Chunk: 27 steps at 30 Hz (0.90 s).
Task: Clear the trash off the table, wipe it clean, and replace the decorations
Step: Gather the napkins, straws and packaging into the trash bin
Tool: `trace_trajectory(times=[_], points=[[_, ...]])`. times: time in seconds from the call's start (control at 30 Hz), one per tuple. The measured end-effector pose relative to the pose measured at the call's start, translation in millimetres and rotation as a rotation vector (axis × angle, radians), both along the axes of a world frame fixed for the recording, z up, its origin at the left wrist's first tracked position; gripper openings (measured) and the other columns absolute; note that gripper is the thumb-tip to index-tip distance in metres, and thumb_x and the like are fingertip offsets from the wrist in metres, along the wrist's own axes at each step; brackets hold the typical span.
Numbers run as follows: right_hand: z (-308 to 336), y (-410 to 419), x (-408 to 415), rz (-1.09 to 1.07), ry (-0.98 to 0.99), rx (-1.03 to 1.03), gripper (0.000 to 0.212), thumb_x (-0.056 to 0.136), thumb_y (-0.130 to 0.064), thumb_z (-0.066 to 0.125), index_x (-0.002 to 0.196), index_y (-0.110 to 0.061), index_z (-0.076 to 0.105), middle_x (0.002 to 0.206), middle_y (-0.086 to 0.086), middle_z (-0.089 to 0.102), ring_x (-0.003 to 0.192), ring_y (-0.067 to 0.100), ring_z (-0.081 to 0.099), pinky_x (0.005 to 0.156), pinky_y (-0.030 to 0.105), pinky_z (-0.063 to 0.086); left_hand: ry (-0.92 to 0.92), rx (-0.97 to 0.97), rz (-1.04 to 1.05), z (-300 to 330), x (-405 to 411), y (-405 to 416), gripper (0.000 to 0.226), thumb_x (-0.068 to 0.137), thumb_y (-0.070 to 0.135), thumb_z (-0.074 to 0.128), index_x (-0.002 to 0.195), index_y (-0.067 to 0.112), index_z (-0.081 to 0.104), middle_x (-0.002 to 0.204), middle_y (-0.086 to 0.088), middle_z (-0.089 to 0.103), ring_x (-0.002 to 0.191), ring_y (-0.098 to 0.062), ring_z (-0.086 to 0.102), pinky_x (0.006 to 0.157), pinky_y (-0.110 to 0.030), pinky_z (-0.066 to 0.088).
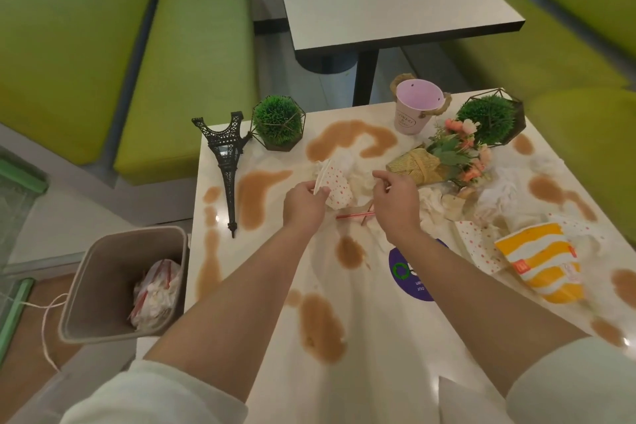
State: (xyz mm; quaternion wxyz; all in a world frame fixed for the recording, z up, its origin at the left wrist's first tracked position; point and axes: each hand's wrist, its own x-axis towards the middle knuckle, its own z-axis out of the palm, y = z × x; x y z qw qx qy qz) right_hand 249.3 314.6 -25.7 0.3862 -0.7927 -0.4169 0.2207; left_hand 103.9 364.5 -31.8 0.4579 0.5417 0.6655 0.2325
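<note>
The left hand pinches a dotted paper wrapper; the right hand, fingers curled, seems to pinch something small; the red straw lies left-right just near of both hands, right hand nearer; the bin is near-left.

Soft indoor light, warped blurry edges

bin left of table, bucket behind bouquet

Glossy table; crumpled paper wrapper; metal tower.
</note>
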Motion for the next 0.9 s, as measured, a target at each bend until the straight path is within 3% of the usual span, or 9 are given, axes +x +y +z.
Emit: trace_trajectory(times=[0.1,0.23,0.37,0.5,0.6,0.67,0.73,0.8,0.9], points=[[8,4,0,-0.075,0.073,0.083,0.028,0.099,-0.015,0.045,0.113,-0.014,0.069,0.119,0.009,0.056,0.078,0.000,0.052,0.076,0.017,0.039,-0.097,0.033,0.049,7,-5,-2,0.021,0.093,0.029,0.060,0.109,0.017,0.066,0.100,-0.005,0.069,0.093,-0.026,0.067,0.084,-0.040,0.055],[25,5,-7,-0.161,0.286,0.163,0.023,0.101,-0.016,0.039,0.105,-0.020,0.061,0.099,-0.002,0.061,0.085,0.019,0.065,0.082,0.038,0.054,-0.186,0.065,0.096,20,-17,-5,0.010,0.093,0.030,0.058,0.084,0.027,0.059,0.094,-0.005,0.068,0.089,-0.026,0.066,0.076,-0.040,0.056],[42,2,-28,-0.237,0.503,0.179,0.023,0.105,-0.014,0.028,0.114,-0.012,0.049,0.084,-0.004,0.054,0.069,0.022,0.063,0.072,0.038,0.056,-0.274,0.061,0.153,35,-41,-9,0.015,0.093,0.034,0.054,0.102,0.022,0.059,0.093,-0.001,0.068,0.089,-0.026,0.068,0.082,-0.048,0.057],[46,-1,-58,-0.232,0.587,0.108,0.025,0.105,-0.016,0.027,0.118,-0.012,0.047,0.095,0.003,0.053,0.061,0.018,0.057,0.059,0.030,0.056,-0.307,0.056,0.189,45,-72,-17,0.012,0.096,0.030,0.049,0.106,0.023,0.050,0.103,-0.004,0.061,0.094,-0.031,0.066,0.071,-0.044,0.060],[46,-2,-91,-0.127,0.656,0.029,0.031,0.103,-0.028,0.041,0.116,-0.004,0.054,0.092,0.002,0.055,0.064,0.017,0.057,0.062,0.032,0.056,-0.317,0.020,0.220,49,-107,-26,0.023,0.097,0.025,0.048,0.120,0.021,0.047,0.115,-0.005,0.055,0.094,-0.030,0.066,0.060,-0.037,0.060],[48,-4,-107,-0.034,0.738,-0.011,0.048,0.089,-0.042,0.066,0.113,-0.002,0.058,0.100,0.008,0.061,0.081,0.021,0.065,0.061,0.030,0.056,-0.300,0.028,0.227,49,-122,-32,0.024,0.096,0.020,0.048,0.120,0.020,0.044,0.114,-0.004,0.053,0.097,-0.028,0.063,0.058,-0.035,0.060],[45,-8,-136,0.026,0.782,-0.069,0.049,0.077,-0.024,0.081,0.112,-0.004,0.052,0.109,0.009,0.055,0.086,0.023,0.064,0.071,0.034,0.058,-0.281,0.026,0.255,47,-153,-38,0.029,0.095,0.018,0.051,0.122,0.019,0.043,0.113,-0.002,0.053,0.099,-0.025,0.060,0.061,-0.036,0.060],[39,-11,-157,0.083,0.754,-0.132,0.034,0.078,0.003,0.072,0.103,-0.007,0.051,0.103,0.008,0.050,0.081,0.023,0.058,0.087,0.045,0.056,-0.257,0.018,0.277,42,-177,-44,0.030,0.095,0.021,0.055,0.122,0.018,0.044,0.113,-0.002,0.056,0.097,-0.021,0.061,0.065,-0.038,0.061],[34,-10,-196,0.150,0.727,-0.185,0.021,0.080,0.005,0.062,0.089,-0.014,0.058,0.099,0.008,0.054,0.089,0.026,0.055,0.096,0.055,0.049,-0.190,0.046,0.316,29,-224,-53,0.024,0.093,0.026,0.060,0.114,0.021,0.048,0.107,-0.001,0.063,0.093,-0.020,0.063,0.078,-0.045,0.059]])
